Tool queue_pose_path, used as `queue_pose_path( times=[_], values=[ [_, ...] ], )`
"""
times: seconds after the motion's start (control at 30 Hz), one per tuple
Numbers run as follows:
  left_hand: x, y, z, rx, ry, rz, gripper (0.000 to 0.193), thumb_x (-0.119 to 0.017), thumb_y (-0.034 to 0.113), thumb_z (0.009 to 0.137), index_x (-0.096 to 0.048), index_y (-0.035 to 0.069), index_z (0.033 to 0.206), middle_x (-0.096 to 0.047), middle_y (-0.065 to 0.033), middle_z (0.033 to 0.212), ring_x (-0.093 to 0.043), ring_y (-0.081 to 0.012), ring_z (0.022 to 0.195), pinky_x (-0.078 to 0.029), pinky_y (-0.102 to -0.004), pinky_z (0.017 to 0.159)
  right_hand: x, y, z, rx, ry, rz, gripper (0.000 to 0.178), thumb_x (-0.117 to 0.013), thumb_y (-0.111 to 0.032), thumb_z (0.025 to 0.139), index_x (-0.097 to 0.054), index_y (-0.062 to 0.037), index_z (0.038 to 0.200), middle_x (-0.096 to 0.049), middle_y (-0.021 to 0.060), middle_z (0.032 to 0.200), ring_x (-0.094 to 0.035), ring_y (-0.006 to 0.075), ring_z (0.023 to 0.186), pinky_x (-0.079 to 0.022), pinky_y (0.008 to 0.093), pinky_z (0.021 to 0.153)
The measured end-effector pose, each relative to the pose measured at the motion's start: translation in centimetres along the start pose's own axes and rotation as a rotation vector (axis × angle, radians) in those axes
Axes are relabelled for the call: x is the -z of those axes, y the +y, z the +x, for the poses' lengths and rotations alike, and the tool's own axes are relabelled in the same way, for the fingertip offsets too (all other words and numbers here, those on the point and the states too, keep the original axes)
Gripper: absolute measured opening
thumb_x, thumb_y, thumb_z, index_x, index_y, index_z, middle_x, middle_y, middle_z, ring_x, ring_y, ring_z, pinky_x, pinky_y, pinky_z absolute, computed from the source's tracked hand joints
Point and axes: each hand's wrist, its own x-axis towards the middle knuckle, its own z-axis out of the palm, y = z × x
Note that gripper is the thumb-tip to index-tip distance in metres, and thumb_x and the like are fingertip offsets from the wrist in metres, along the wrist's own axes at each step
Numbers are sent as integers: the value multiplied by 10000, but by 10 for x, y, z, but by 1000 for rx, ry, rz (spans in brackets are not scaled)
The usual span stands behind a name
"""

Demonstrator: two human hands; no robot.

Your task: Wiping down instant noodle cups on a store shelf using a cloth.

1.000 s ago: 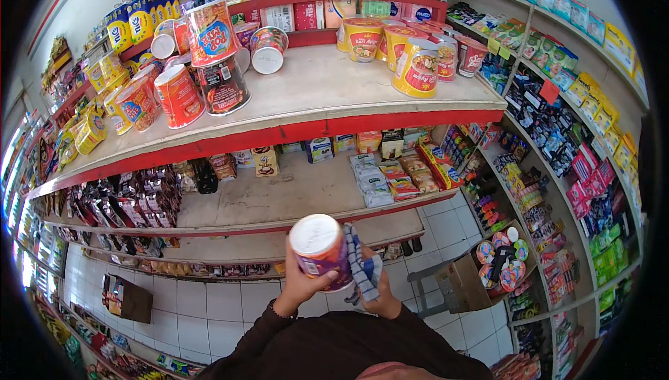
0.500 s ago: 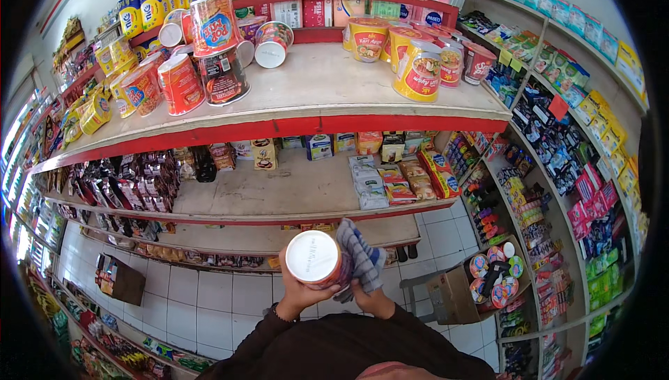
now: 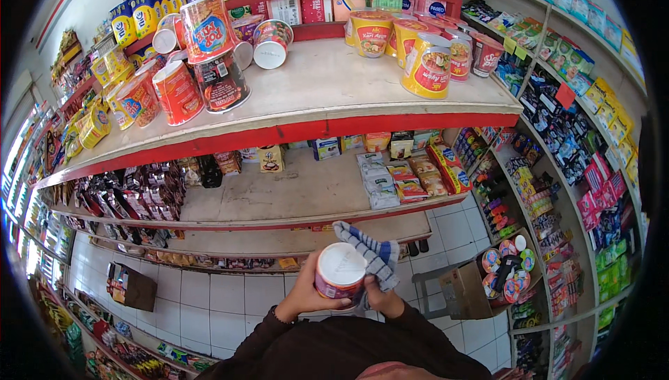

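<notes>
the left hand grips a noodle cup from its left side, white lid up, low in front of the person's chest, over the white tiled floor. the right hand clutches a blue and white striped cloth pressed against the cup's right side. above them, more cups stand on the red-edged top shelf, and a cardboard box sits on the floor to the right.

noodle cup lowered, cloth draped higher
</notes>
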Motion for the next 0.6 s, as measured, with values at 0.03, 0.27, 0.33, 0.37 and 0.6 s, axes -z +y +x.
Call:
queue_pose_path(
  times=[0.03,0.27,0.33,0.37,0.6],
  values=[
    [7,1,0,-49,27,-41,987,-899,293,550,-357,6,1323,-503,-137,1241,-488,-226,1183,-378,-359,1004,-8,0,4,1,3,3,603,-559,-249,889,-360,81,1352,-427,221,1389,-357,318,1327,-231,389,1090],
    [46,3,-2,22,57,-105,1060,-911,270,533,-300,2,1356,-424,-146,1323,-415,-232,1256,-335,-352,1042,-45,27,-1,-265,-4,463,865,-764,-236,773,-256,70,1403,-349,159,1438,-348,223,1314,-259,332,1093],
    [63,-4,1,-96,67,35,1079,-910,267,536,-276,10,1370,-414,-151,1333,-402,-240,1265,-326,-362,1050,-53,20,12,-227,-17,444,851,-763,-231,773,-270,69,1398,-356,159,1434,-353,225,1311,-262,330,1091],
    [70,-4,4,-219,68,171,1098,-909,263,539,-252,17,1383,-404,-155,1343,-390,-249,1274,-316,-371,1058,-56,14,21,-185,-23,418,836,-761,-227,774,-284,69,1394,-363,158,1430,-358,227,1308,-264,328,1089],
    [88,-5,1,-53,291,-160,1164,-899,382,558,-191,23,1409,-375,-172,1364,-386,-276,1277,-323,-411,1051,-83,16,46,-46,119,0,743,-700,-191,802,-311,72,1378,-361,224,1420,-356,328,1321,-266,385,1084]
  ],
)
